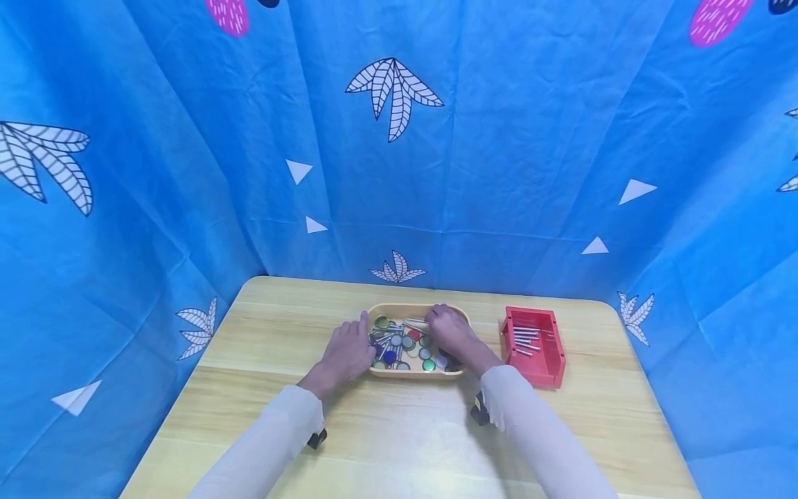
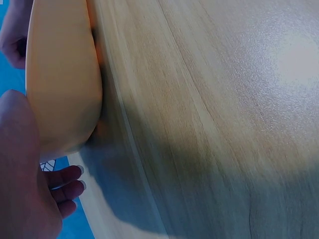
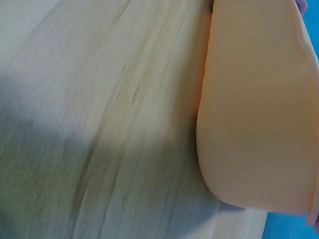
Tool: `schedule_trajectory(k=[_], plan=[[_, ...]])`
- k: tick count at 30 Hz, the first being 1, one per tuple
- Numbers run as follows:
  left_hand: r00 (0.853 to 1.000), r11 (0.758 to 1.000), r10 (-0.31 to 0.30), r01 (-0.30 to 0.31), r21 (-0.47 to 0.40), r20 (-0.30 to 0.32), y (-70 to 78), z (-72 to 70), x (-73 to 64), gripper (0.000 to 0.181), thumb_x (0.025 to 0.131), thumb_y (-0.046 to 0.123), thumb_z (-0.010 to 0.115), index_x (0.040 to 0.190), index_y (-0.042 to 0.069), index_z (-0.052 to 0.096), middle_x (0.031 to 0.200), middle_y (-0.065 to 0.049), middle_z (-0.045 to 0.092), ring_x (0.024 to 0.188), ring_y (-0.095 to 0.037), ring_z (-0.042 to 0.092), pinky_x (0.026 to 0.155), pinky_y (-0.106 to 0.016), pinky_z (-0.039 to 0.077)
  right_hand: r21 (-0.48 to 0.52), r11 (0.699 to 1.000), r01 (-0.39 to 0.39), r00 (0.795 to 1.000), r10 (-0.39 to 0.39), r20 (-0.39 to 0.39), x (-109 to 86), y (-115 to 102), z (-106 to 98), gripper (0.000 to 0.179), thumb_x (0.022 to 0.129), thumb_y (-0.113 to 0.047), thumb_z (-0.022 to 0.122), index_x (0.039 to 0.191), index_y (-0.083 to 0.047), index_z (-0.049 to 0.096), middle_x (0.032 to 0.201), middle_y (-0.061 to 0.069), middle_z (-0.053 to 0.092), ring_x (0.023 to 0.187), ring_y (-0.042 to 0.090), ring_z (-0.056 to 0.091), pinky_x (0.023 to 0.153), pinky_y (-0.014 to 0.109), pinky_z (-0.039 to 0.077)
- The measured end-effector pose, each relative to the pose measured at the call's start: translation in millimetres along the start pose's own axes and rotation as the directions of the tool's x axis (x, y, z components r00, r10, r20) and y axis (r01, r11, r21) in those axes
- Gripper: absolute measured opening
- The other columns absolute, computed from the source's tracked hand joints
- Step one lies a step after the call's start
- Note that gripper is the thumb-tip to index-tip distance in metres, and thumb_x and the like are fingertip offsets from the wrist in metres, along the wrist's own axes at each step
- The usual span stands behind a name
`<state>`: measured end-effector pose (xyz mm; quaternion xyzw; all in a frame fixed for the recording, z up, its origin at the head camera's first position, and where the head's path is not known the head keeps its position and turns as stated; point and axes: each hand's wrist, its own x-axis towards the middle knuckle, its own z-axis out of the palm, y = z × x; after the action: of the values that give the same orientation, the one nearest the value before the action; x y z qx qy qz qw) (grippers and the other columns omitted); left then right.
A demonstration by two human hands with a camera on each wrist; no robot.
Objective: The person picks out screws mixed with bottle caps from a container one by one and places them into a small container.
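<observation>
Fingers of the right hand (image 1: pixel 450 329) curl down into the tray (image 1: pixel 414 374), right beside silver rods (image 1: pixel 414 327); whether they're pinching one, I can't tell! Opposite, the left hand (image 1: pixel 350 350) grips the tray's end, thumb over the rim. Coloured caps (image 1: pixel 429 364) lie between; past the right fingers, a red bin (image 1: pixel 538 380) holds more rods.

Bright light is filling the head view. Shadows are dimming both wrist views. In the left, glare is whitening the counter (image 2: pixel 209 99).

red bin (image 1: pixel 548 378), pale orange tray (image 1: pixel 416 374), blue curtain (image 1: pixel 530 138) (white leaf print (image 1: pixel 400 114)).
</observation>
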<state>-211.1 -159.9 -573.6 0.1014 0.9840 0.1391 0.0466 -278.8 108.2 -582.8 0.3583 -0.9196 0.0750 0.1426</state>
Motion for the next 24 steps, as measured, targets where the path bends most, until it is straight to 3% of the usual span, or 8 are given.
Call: schedule_trajectory(k=[5,12,24], plan=[[1.000,1.000,-0.004,0.003,0.012,0.005,2.0,0.5,1.3,0.083,0.099,0.031,0.050,0.163,-0.005,0.014,0.146,-0.026,0.054,0.133,-0.037,0.050,0.121,-0.053,0.037,-0.006,1.000,-0.008,0.998,0.008,-0.055,-0.5,1,-5,0.010,0.088,-0.010,0.077,0.097,-0.005,0.074,0.091,0.006,0.070,0.084,0.019,0.065,0.073,0.029,0.060],[1.000,1.000,-0.010,0.010,0.018,0.004,3.5,-2.0,1.3,0.084,0.098,0.031,0.052,0.163,-0.006,0.014,0.143,-0.025,0.056,0.131,-0.037,0.051,0.120,-0.053,0.037,0.092,0.993,-0.077,0.997,0.080,-0.024,-3.1,3,-20,0.016,0.089,0.000,0.070,0.104,-0.004,0.075,0.097,0.009,0.070,0.095,0.022,0.067,0.086,0.032,0.062],[0.999,0.999,-0.035,0.035,-0.025,0.018,4.8,-2.1,2.1,0.084,0.097,0.029,0.052,0.164,-0.005,0.014,0.143,-0.025,0.056,0.130,-0.037,0.052,0.121,-0.053,0.037,0.129,0.989,-0.068,0.997,0.073,-0.037,-13.1,11,-41,0.018,0.088,-0.005,0.077,0.106,-0.005,0.075,0.100,0.007,0.070,0.099,0.022,0.067,0.091,0.033,0.062]])
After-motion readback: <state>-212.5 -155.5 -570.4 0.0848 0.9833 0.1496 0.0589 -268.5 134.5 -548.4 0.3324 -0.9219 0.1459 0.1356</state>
